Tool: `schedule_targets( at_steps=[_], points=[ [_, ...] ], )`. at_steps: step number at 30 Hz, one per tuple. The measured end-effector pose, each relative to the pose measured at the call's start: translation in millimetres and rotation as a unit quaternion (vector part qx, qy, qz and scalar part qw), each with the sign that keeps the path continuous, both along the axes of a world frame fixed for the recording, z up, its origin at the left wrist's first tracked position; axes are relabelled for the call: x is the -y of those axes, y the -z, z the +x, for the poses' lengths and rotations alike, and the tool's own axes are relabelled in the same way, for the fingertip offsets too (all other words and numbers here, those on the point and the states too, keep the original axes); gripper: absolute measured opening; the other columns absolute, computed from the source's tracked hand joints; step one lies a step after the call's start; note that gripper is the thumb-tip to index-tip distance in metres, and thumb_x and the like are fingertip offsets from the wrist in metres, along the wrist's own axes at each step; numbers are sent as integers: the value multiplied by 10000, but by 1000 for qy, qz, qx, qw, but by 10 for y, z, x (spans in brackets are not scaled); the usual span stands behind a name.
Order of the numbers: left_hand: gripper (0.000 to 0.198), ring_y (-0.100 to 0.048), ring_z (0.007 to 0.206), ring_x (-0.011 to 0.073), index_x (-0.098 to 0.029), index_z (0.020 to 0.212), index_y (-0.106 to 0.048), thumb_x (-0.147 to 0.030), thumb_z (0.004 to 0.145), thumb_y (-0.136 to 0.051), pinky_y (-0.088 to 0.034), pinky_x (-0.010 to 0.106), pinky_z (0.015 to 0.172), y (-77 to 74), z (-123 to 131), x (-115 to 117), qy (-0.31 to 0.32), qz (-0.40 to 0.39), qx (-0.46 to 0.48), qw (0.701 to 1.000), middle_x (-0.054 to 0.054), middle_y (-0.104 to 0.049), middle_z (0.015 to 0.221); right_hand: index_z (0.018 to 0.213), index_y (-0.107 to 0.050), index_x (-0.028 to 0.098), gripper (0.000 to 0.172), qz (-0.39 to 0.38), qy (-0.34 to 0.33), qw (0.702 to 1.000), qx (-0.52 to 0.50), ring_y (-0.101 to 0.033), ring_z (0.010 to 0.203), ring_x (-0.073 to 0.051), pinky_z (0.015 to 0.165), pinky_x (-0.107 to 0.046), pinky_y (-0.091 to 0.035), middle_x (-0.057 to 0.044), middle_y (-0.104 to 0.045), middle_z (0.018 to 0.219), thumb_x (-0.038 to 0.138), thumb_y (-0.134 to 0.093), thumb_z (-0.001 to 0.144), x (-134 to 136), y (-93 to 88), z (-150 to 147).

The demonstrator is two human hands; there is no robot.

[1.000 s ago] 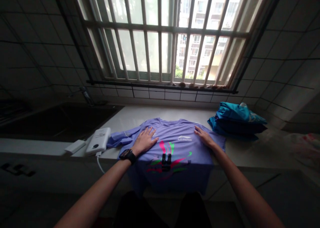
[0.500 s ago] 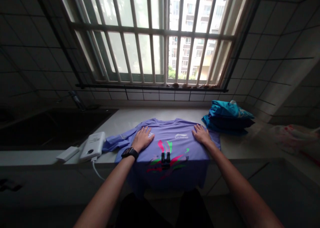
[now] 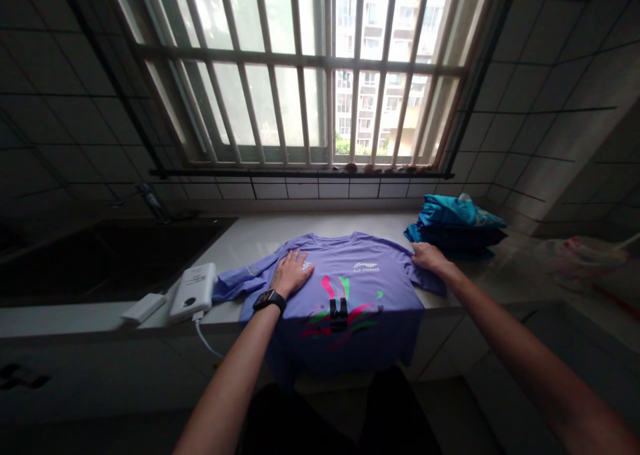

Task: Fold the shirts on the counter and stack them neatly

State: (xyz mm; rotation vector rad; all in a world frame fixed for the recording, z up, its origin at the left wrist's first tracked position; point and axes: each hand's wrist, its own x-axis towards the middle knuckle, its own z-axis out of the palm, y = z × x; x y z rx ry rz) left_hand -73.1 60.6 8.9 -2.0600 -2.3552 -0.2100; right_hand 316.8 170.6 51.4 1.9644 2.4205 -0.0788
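A purple shirt (image 3: 370,285) with a bright print lies front up on the white counter, its lower part hanging over the front edge. My left hand (image 3: 293,272), with a black watch at the wrist, rests flat on the chest near the left shoulder, fingers spread. At the right sleeve, my right hand (image 3: 430,256) has its fingers closed on the purple cloth near the shoulder. The left sleeve stretches out towards a white power bank.
Folded blue clothes (image 3: 455,225) sit at the back right of the counter (image 3: 260,225). On the left are a dark sink (image 3: 110,255), a white power bank (image 3: 193,290) with a cable and a small white box (image 3: 144,308). A plastic bag (image 3: 575,262) lies far right.
My right hand has moved right from lying flat on the chest to the sleeve, and its fingers have closed on the cloth. My left hand remains flat on the shirt.
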Motion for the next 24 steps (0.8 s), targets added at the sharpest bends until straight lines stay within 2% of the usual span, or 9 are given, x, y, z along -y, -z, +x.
schedule_targets(
  at_steps=[2,4,9,12,14,17,19,22,24],
  points=[
    [637,-284,1534,331,-107,1540,-420,-439,998,-377,-261,465,1232,-13,10,6,1,-1,-1,1000,153,-333,1649,1071,-766,102,305,-22,17,1000,-5,-672,1124,-325,904,-328,-498,-226,-725,1155,209,-595,842,-34,-70,-3],
    [634,-289,1532,328,-106,1537,-423,-437,998,-376,-264,462,1229,-17,13,11,5,-2,-1,1000,155,-339,1646,970,-782,109,271,-39,25,999,-20,-694,1048,-321,849,-329,-505,-213,-744,1048,273,-601,853,-79,-151,6],
    [631,-279,1536,328,-107,1534,-426,-436,998,-367,-263,465,1228,-18,12,17,1,-2,0,1000,157,-329,1650,883,-737,143,308,-73,11,993,-92,-672,826,-226,692,-272,-498,-98,-721,822,328,-495,930,-149,-352,33],
    [635,-284,1535,327,-106,1536,-424,-440,999,-363,-269,464,1227,-31,17,23,2,-3,1,1000,159,-335,1647,893,-697,161,223,-120,-17,966,-227,-615,722,-173,594,-236,-472,-36,-673,773,333,-555,884,-125,-467,10],
    [642,-286,1534,326,-103,1539,-419,-445,999,-361,-268,457,1229,-41,21,27,2,-6,2,1000,161,-338,1646,963,-681,185,215,-161,-33,932,-324,-611,729,-160,578,-222,-473,-22,-675,829,349,-620,839,-82,-553,-47],
    [643,-290,1533,322,-107,1542,-418,-447,999,-358,-262,454,1234,-44,23,25,1,-8,-2,1000,155,-344,1645,1097,-651,227,336,-254,-52,871,-418,-639,775,-165,604,-231,-505,-26,-699,941,348,-700,788,18,-688,-206],
    [641,-289,1533,323,-107,1542,-419,-443,1000,-355,-259,460,1235,-39,20,21,0,-8,-5,1000,153,-342,1646,1207,-609,247,420,-320,-84,795,-508,-657,836,-174,660,-256,-535,-32,-706,1013,351,-694,809,99,-761,-341],
    [639,-293,1531,327,-106,1538,-424,-441,998,-362,-267,468,1231,-36,17,18,1,-5,-2,1000,153,-342,1645,1331,-529,289,462,-371,-150,673,-622,-667,967,-180,767,-299,-560,-28,-706,1091,362,-622,884,223,-799,-523],
    [637,-296,1530,324,-108,1537,-424,-440,997,-363,-271,462,1228,-40,16,19,3,-7,-2,1000,151,-344,1644,1344,-518,282,454,-382,-180,628,-653,-666,1004,-177,775,-293,-559,-37,-711,1118,326,-604,901,295,-768,-608]
  ],
)
